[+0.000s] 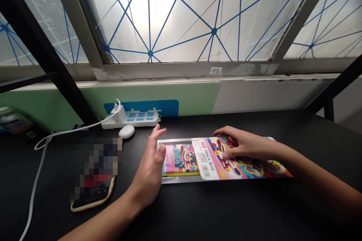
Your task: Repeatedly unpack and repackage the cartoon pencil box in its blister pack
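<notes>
A colourful pencil box (181,159) in a clear plastic sleeve lies flat on the black desk (226,211). A printed card labelled "PENCIL BOX" (207,160) covers its right part. My left hand (149,169) stands on edge against the sleeve's left end, fingers stretched out and together, thumb touching the box. My right hand (243,145) lies flat on top of the card with its fingers spread.
A phone (94,180) lies on the desk at the left, its screen blurred. Behind it are a white power strip (132,118) with a charger and cable (42,150), and a small white oval case (126,131). A frosted window fills the background.
</notes>
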`<action>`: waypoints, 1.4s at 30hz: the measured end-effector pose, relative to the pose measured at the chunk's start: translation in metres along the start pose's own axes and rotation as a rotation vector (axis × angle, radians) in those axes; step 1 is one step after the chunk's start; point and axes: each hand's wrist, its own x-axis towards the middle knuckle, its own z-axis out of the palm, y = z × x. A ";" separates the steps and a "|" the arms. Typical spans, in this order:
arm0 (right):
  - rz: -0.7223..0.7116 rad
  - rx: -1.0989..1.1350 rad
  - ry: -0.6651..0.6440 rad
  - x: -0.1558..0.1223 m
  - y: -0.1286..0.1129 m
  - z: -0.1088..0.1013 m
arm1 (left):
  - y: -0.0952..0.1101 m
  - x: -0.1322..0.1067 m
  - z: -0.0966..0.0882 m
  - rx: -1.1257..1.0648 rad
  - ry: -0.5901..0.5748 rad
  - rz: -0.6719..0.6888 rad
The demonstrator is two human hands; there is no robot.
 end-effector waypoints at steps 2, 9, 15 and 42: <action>-0.058 -0.069 -0.006 0.012 -0.031 0.008 | -0.001 0.000 -0.001 -0.026 -0.007 0.011; -0.302 -0.274 0.011 0.046 -0.129 0.039 | 0.002 0.004 -0.006 -0.046 0.040 -0.085; -0.286 -0.323 0.285 0.024 -0.090 0.035 | 0.001 0.017 -0.008 -0.216 0.151 -0.396; -0.567 -0.331 0.841 0.001 -0.026 0.028 | 0.004 0.018 -0.006 -0.509 0.343 -0.348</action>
